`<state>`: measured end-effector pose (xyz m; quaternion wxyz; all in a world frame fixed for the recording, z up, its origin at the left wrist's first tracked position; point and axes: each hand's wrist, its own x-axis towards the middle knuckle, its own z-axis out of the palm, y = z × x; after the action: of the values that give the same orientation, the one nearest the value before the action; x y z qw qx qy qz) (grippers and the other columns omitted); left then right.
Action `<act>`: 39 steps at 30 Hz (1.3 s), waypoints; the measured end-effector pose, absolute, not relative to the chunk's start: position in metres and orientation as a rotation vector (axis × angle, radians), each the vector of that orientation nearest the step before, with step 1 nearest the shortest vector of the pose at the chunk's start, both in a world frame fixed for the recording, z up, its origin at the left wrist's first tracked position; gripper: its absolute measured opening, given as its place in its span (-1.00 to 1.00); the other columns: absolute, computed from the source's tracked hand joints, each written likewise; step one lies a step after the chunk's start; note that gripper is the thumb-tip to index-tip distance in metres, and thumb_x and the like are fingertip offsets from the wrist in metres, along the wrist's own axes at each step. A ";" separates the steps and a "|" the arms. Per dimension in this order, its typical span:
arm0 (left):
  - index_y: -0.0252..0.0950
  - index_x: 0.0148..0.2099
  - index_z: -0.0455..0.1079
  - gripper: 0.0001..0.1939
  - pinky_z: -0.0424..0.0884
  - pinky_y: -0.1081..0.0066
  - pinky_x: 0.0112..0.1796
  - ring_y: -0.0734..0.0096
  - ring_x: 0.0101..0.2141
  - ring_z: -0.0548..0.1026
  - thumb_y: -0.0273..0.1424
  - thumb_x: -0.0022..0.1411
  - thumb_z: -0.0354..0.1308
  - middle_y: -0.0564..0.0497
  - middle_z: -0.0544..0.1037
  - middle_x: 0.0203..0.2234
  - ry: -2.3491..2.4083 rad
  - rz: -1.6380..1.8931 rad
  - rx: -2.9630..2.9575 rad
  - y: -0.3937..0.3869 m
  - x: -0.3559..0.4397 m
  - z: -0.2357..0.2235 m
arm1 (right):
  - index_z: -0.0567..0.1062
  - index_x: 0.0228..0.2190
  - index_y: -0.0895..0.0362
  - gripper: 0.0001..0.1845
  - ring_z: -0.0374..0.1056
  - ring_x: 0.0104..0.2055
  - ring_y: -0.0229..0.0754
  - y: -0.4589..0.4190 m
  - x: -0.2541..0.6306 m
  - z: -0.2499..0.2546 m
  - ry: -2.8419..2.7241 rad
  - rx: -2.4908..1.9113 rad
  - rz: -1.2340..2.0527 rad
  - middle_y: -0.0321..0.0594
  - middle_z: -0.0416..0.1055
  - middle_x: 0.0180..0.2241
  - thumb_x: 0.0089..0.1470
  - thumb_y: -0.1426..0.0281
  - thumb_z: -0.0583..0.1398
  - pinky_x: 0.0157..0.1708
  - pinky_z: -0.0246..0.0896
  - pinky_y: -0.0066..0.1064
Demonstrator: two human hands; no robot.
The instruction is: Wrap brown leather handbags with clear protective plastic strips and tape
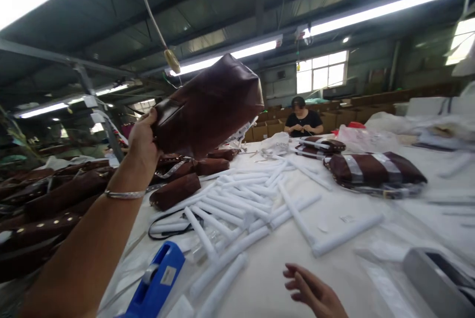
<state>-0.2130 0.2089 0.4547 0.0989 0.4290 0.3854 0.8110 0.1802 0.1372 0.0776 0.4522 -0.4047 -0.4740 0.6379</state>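
At the bottom of the frame, right of centre, the right hand [311, 288] is hanging half open with loosely bent fingers, holding nothing, its wrist being cut off by the edge. At lower left a blue tape dispenser [148, 293] is carrying a white label [168, 275], its print too small to read; at lower right a grey object [426, 273] is running out of frame. The left hand [143, 132] is gripping one end of a brown bag [215, 105], holding it up at upper centre, most fingers hiding behind it. Beyond, white rods [222, 213] are covering the worktop [297, 258], near a small tag [348, 219] showing illegible marks. Farther off, a white plastic bag [276, 144] is bearing blurred lettering, and a seated person [304, 119] is facing this way.
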 end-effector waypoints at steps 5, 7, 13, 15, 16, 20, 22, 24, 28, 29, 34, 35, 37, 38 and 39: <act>-0.27 -0.19 0.39 -0.67 0.51 0.32 -0.17 0.45 -0.35 0.50 -0.17 0.15 0.32 0.15 0.49 -0.38 1.063 2.283 1.315 0.145 -0.125 0.374 | 0.32 0.21 0.00 -0.09 0.32 0.19 0.13 0.111 0.209 0.147 -0.778 -0.559 1.999 -0.01 0.35 0.20 0.01 -0.30 0.08 0.15 0.24 0.01; -0.26 -0.22 0.42 -0.69 0.47 0.39 -0.20 0.45 -0.34 0.48 -0.17 0.12 0.34 0.13 0.49 -0.36 1.123 2.225 1.344 0.118 -0.093 0.329 | 0.34 0.20 0.01 -0.06 0.26 0.24 0.16 0.098 0.228 0.160 -0.670 -0.487 2.030 -0.02 0.33 0.21 0.01 -0.33 0.01 0.19 0.18 0.05; -0.22 -0.36 0.49 -0.82 0.40 0.40 -0.23 0.34 -0.29 0.46 -0.22 0.19 0.27 0.02 0.49 -0.38 1.332 1.675 1.742 0.046 -0.053 0.193 | 0.59 -0.17 0.03 -0.57 0.38 0.13 0.06 0.059 0.282 0.106 -0.435 -0.887 1.814 -0.21 0.61 -0.14 0.04 0.01 0.26 0.12 0.30 -0.11; -0.21 -0.36 0.51 -0.83 0.41 0.36 -0.22 0.31 -0.30 0.47 -0.24 0.20 0.26 -0.01 0.51 -0.40 1.322 1.465 1.752 0.030 -0.059 0.156 | 0.60 -0.27 0.07 -0.62 0.43 0.06 0.07 0.046 0.292 0.076 -0.465 -1.049 1.836 -0.18 0.63 -0.23 0.00 0.05 0.28 0.11 0.32 -0.13; -0.20 -0.37 0.52 -0.83 0.41 0.34 -0.21 0.29 -0.30 0.48 -0.24 0.19 0.26 -0.02 0.52 -0.40 1.325 1.359 1.744 0.023 -0.064 0.141 | 0.59 -0.27 0.09 -0.60 0.44 0.05 0.09 0.041 0.296 0.065 -0.505 -1.128 1.841 -0.15 0.62 -0.23 -0.01 0.05 0.27 0.11 0.33 -0.11; -0.17 -0.29 0.56 -0.87 0.44 0.27 -0.09 0.20 -0.19 0.53 -0.26 0.19 0.25 -0.06 0.58 -0.30 1.340 0.999 1.741 -0.005 -0.079 0.112 | 0.54 -0.06 0.09 -0.48 0.32 0.18 0.13 0.027 0.306 0.061 -0.871 -1.568 1.475 -0.11 0.52 0.02 0.02 0.05 0.26 0.22 0.18 -0.07; -0.11 -0.13 0.57 -0.80 0.40 0.22 0.03 0.15 -0.04 0.51 -0.25 0.19 0.27 -0.08 0.58 -0.12 1.406 0.951 1.804 -0.016 -0.075 0.116 | 0.47 0.06 0.06 -0.44 0.24 0.25 0.10 0.020 0.307 0.080 -1.167 -1.680 1.112 -0.14 0.40 0.16 0.09 0.06 0.22 0.30 0.04 -0.08; -0.02 0.11 0.46 -0.55 0.29 0.16 0.16 0.10 0.12 0.41 -0.23 0.15 0.32 -0.07 0.49 0.10 1.453 0.906 1.955 -0.023 -0.064 0.124 | 0.40 0.15 0.01 -0.41 0.16 0.30 0.07 0.011 0.300 0.101 -1.540 -1.572 0.856 -0.19 0.27 0.26 0.13 0.10 0.21 0.34 -0.05 -0.08; 0.02 0.37 0.09 -0.08 0.11 -0.05 0.26 0.02 0.31 0.16 -0.37 0.03 0.42 -0.05 0.19 0.33 1.373 0.629 2.422 -0.018 -0.035 0.126 | 0.20 0.29 -0.02 -0.15 -0.02 0.39 0.09 -0.002 0.273 0.114 -2.314 -1.196 0.499 -0.22 0.07 0.35 0.02 0.28 0.34 0.37 -0.13 -0.02; -0.01 0.39 0.05 -0.04 0.11 -0.07 0.25 0.02 0.32 0.11 -0.45 0.03 0.41 -0.06 0.13 0.36 1.375 0.563 2.528 -0.014 -0.031 0.122 | 0.12 0.32 0.00 -0.07 -0.05 0.40 0.10 -0.001 0.267 0.110 -2.440 -1.169 0.378 -0.19 0.02 0.37 -0.01 0.34 0.35 0.37 -0.12 0.01; -0.15 0.40 0.05 -0.23 0.27 0.05 0.20 0.12 0.30 0.18 -0.62 0.21 0.14 -0.09 0.16 0.34 1.487 0.594 2.855 0.008 -0.023 0.085 | -0.01 0.36 0.05 -0.09 0.04 0.36 0.00 0.028 0.261 0.072 -2.588 -1.127 -0.129 -0.16 0.07 0.35 0.06 0.62 0.18 0.29 0.11 -0.06; -0.17 0.39 0.06 -0.30 0.28 0.07 0.19 0.14 0.28 0.22 -0.63 0.26 0.06 -0.08 0.21 0.31 1.501 0.687 2.896 0.011 -0.022 0.077 | 0.01 0.35 0.02 -0.13 0.08 0.35 -0.03 0.034 0.263 0.064 -2.562 -1.097 -0.190 -0.18 0.12 0.32 0.08 0.65 0.12 0.28 0.13 -0.07; -0.20 0.39 0.08 -0.36 0.30 0.12 0.18 0.18 0.25 0.26 -0.65 0.32 -0.05 -0.08 0.29 0.26 1.516 0.862 2.945 0.014 -0.020 0.062 | 0.04 0.34 -0.02 -0.17 0.15 0.32 -0.08 0.044 0.267 0.050 -2.494 -1.040 -0.270 -0.24 0.21 0.28 0.11 0.71 0.02 0.27 0.16 -0.09; -0.20 0.39 0.09 -0.37 0.31 0.15 0.18 0.20 0.24 0.27 -0.65 0.33 -0.07 -0.08 0.31 0.25 1.516 0.916 2.954 0.014 -0.020 0.056 | 0.06 0.33 -0.04 -0.17 0.17 0.31 -0.11 0.047 0.268 0.044 -2.463 -1.019 -0.292 -0.26 0.25 0.26 0.11 0.73 -0.01 0.26 0.17 -0.11; -0.21 0.39 0.09 -0.39 0.32 0.18 0.17 0.21 0.24 0.28 -0.64 0.34 -0.07 -0.08 0.33 0.24 1.508 0.947 2.959 0.013 -0.019 0.052 | 0.09 0.32 -0.05 -0.18 0.18 0.30 -0.12 0.048 0.269 0.040 -2.443 -0.999 -0.307 -0.28 0.27 0.25 0.12 0.74 -0.03 0.25 0.18 -0.12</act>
<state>-0.0192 0.0128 0.0520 -0.1553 0.8464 0.4314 0.2708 0.2689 0.0480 0.0403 0.2398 -0.3650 -0.8926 -0.1121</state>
